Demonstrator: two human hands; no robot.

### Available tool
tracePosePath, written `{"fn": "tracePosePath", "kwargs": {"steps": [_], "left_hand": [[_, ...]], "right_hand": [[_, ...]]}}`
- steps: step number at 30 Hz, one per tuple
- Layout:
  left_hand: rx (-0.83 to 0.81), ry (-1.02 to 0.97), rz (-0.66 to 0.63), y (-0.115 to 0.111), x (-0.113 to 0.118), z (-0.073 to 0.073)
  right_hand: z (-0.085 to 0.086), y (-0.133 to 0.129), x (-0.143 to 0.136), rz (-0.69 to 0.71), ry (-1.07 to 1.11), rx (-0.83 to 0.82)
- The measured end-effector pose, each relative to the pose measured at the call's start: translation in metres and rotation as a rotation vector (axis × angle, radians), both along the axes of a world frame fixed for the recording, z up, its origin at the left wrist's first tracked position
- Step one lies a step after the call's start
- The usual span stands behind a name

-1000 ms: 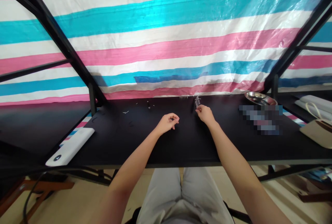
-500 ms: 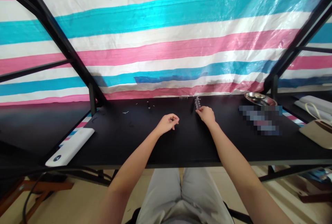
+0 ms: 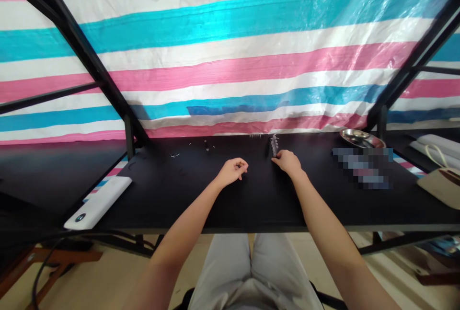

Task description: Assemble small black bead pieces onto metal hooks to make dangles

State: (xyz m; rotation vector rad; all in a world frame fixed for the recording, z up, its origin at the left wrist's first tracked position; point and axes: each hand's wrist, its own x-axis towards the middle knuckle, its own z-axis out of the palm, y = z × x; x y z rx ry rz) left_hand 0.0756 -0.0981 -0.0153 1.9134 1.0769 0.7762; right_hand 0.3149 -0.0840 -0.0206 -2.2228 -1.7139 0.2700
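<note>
My right hand (image 3: 288, 161) is low over the black table, thumb and fingertips pinched together at the near end of a bumpy grey strip (image 3: 274, 145). Whether the fingers grip the strip or only touch beside it is unclear. Just left of the strip lies a thin dark stick-like object (image 3: 267, 147). My left hand (image 3: 232, 171) rests above the table nearer the middle, fingers curled in toward the thumb. Anything between those fingers is too small to make out. A row of small light pieces (image 3: 255, 136) is lined up at the table's back edge.
A small dark object with pale ends (image 3: 206, 145) and white scraps (image 3: 175, 155) lie at the back left. A white power bank-like box (image 3: 98, 203) sits on the left edge. At the right are a round metal dish (image 3: 362, 138), a blurred patch and a beige bag (image 3: 442, 186).
My right hand has shifted slightly toward me and right, uncovering more of the grey strip's near end. The left hand keeps its curled pose. The whole view has drifted a little.
</note>
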Motion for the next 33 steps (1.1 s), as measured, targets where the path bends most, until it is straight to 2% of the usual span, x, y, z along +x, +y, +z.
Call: {"fn": "tracePosePath", "kwargs": {"steps": [4, 8, 11, 13, 16, 19, 24, 29, 33], "left_hand": [[0.221, 0.176, 0.079, 0.000, -0.005, -0.001], [0.397, 0.393, 0.261, 0.006, -0.019, 0.011], [0.390, 0.465, 0.550, 0.020, -0.039, 0.027], [0.362, 0.490, 0.705, 0.033, -0.056, 0.038], [0.310, 0.558, 0.788, 0.052, -0.077, 0.048], [0.265, 0.663, 0.739, 0.066, -0.088, 0.045], [0.285, 0.770, 0.630, 0.079, -0.090, 0.029], [0.251, 0.750, 0.618, 0.086, -0.087, 0.016], [0.222, 0.637, 0.578, 0.081, -0.073, 0.010]], "right_hand": [[0.009, -0.006, -0.006, 0.060, -0.037, 0.016], [0.015, -0.011, -0.014, 0.299, 0.033, 0.170], [0.015, -0.012, -0.020, 0.474, 0.099, 0.252], [0.013, -0.013, -0.023, 0.521, 0.118, 0.275], [0.010, -0.012, -0.025, 0.544, 0.122, 0.274], [0.008, -0.010, -0.024, 0.547, 0.117, 0.275], [0.008, -0.010, -0.024, 0.548, 0.123, 0.265], [0.008, -0.010, -0.025, 0.551, 0.123, 0.250], [0.007, -0.010, -0.026, 0.561, 0.126, 0.245]]}}
